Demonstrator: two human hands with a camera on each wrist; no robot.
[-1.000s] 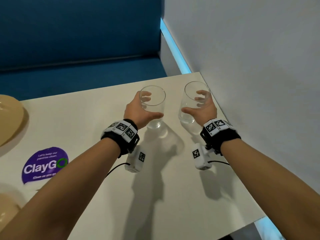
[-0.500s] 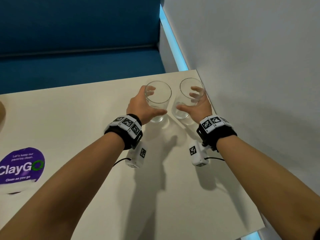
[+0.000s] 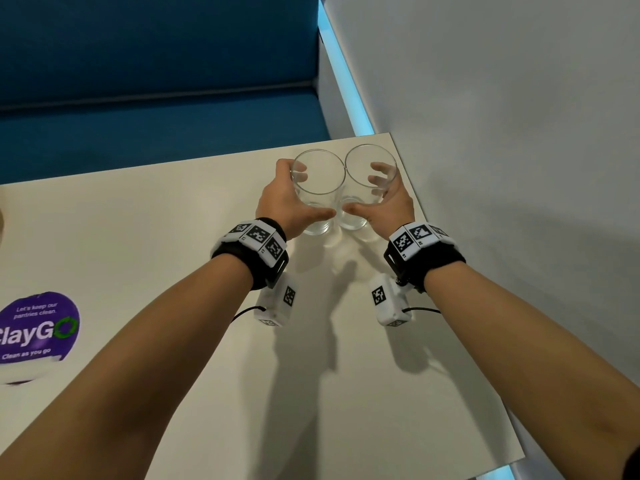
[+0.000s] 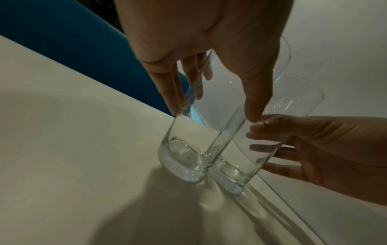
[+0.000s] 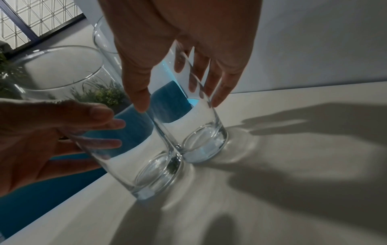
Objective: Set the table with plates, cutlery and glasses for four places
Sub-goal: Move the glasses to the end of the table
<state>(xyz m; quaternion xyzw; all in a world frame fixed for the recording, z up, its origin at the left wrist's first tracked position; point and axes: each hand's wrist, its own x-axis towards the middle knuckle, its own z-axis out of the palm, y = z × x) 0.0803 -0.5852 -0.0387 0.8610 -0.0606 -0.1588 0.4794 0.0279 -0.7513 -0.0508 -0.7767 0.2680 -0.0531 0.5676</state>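
Two clear empty glasses stand side by side near the far right corner of the cream table, rims and bases touching. My left hand grips the left glass, thumb on the near side and fingers round the far side. My right hand holds the right glass the same way. In the left wrist view my left hand wraps the left glass, with the right glass beside it. In the right wrist view my right hand wraps the right glass. Both bases appear to rest on the table.
A grey wall runs close along the table's right edge. A blue bench seat lies beyond the far edge. A purple ClayGo sticker sits at the left. Green plants show behind the glasses.
Both hands have carried their glasses farther toward the table's far right corner and brought them together. The glasses were apart before and now touch.
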